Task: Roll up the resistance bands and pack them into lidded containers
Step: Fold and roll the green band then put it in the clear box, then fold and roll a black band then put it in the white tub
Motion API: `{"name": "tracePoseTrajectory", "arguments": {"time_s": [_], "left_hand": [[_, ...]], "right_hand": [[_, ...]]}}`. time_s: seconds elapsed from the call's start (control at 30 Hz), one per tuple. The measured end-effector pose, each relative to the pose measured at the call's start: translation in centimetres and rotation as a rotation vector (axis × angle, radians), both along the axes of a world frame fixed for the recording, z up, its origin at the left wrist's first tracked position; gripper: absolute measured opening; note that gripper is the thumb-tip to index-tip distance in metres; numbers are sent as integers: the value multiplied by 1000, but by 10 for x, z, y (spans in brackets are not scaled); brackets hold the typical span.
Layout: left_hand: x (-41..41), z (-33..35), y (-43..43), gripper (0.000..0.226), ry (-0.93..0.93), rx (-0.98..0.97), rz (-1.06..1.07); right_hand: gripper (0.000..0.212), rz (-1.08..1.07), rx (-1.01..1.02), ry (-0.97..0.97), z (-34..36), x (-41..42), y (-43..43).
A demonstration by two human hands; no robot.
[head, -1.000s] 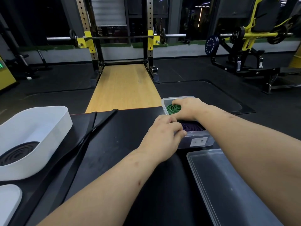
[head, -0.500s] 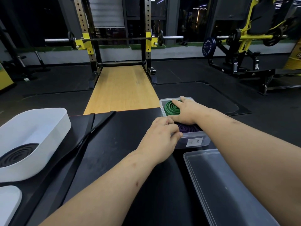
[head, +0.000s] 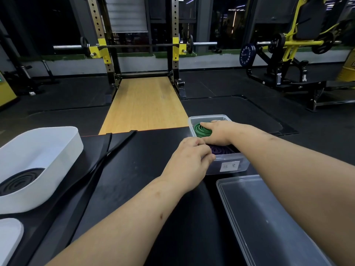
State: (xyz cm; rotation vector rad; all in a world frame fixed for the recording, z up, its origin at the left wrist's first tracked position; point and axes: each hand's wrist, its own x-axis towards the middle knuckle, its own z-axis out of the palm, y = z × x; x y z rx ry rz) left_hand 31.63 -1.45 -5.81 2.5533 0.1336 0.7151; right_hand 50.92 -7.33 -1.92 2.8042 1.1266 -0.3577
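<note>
**Two rolls in the box, lid to come**

Head view: the right hand (head: 219,132) lies on the green band (head: 201,129), a rolled coil at the far end of the clear box (head: 244,164). Its fingers are nearly straight and close together, pressing down flat on the coil and not gripping it. The purple band (head: 221,149), also rolled, sits at the near end of the same box, partly under the right wrist. The left hand (head: 189,160) is at the box's near left corner with its fingers curled over the rim, apparently steadying it. Whether the fingertips also touch the purple roll is hidden.

The step looks like seating both coils before closing. To do it well, press evenly across the green coil so it lies below the rim and cannot spring open. Hold the box firmly with the left hand so it does not slide on the black table (head: 144,169). Lift the palm straight off.

The clear lid (head: 269,217) lies just on the near side of the box, within easy reach. Well to the left, a white tub (head: 48,150) holds a black roll (head: 19,182), and a loose black band (head: 107,150) lies unrolled beside it.
</note>
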Motion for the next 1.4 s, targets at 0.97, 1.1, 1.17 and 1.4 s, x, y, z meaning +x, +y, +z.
{"name": "tracePoseTrajectory", "arguments": {"time_s": [0.97,1.1,1.17,1.4], "left_hand": [[-15,46,-23,45,255,83,94],[-59,81,-22,52,290,124,171],[-86,96,-23,52,292,137,210],[-188,115,-14,55,278,156,321]], "right_hand": [[61,18,317,-73,44,-43,-53],[63,34,377,-93,78,-85,-67],[63,46,397,-94,89,-110,-71],[67,135,461,-29,90,-217,-74]]}}
